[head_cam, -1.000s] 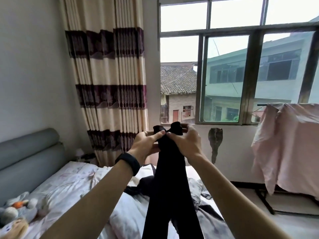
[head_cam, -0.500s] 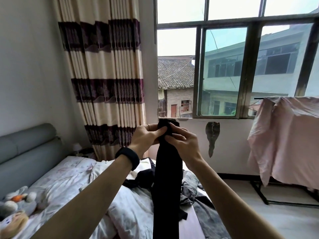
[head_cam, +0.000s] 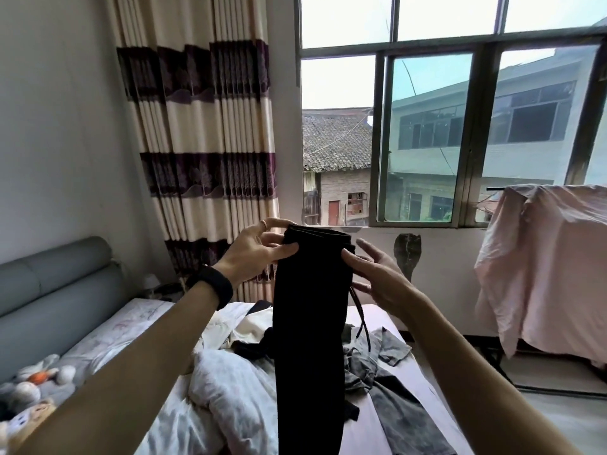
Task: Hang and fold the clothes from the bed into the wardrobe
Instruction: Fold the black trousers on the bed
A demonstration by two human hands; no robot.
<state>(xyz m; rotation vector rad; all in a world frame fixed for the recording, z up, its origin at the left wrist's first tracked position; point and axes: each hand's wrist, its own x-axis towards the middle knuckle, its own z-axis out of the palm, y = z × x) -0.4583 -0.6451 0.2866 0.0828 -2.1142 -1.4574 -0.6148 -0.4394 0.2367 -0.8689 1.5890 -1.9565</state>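
Observation:
A pair of black trousers (head_cam: pixel 310 323) hangs lengthwise in front of me over the bed (head_cam: pixel 138 326), waistband up, a drawstring dangling at its right. My left hand (head_cam: pixel 256 251) pinches the left side of the waistband between thumb and fingers. My right hand (head_cam: pixel 377 277) is at the right edge of the trousers, thumb touching the cloth and the fingers spread straight. More clothes lie on the bed below: grey garments (head_cam: pixel 387 382), a cream piece (head_cam: pixel 253 326) and a white crumpled one (head_cam: pixel 230 389).
A grey headboard (head_cam: pixel 49 290) and soft toys (head_cam: pixel 29 389) are at the left. A striped curtain (head_cam: pixel 203 142) and a window (head_cam: pixel 443 126) stand ahead. A pink sheet (head_cam: pixel 545 267) hangs over a rack at the right.
Both hands gripped the bunched top of the trousers close together earlier. Now the hands have moved apart, the waistband is spread wider, and the right hand's fingers have opened.

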